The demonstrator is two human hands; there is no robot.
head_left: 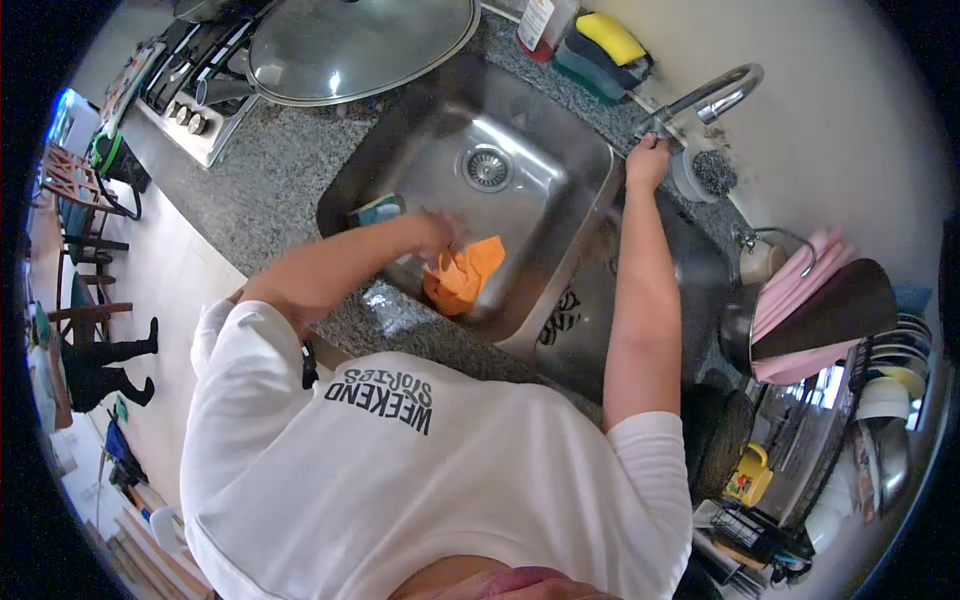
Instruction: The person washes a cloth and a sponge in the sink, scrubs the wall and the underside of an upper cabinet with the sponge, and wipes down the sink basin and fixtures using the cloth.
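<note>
My left hand, blurred by motion, is closed on an orange cloth over the near part of the steel sink basin. The cloth hangs bunched beside the fingers. My right hand reaches across the second basin, its fingers closed round the base of the chrome tap, at the handle. A sponge lies at the left side of the basin, near my left forearm. The drain is uncovered.
A large glass lid stands behind the sink, near the stove. By the wall are a soap bottle, a yellow sponge and a steel scourer. A dish rack and pink gloves are at right.
</note>
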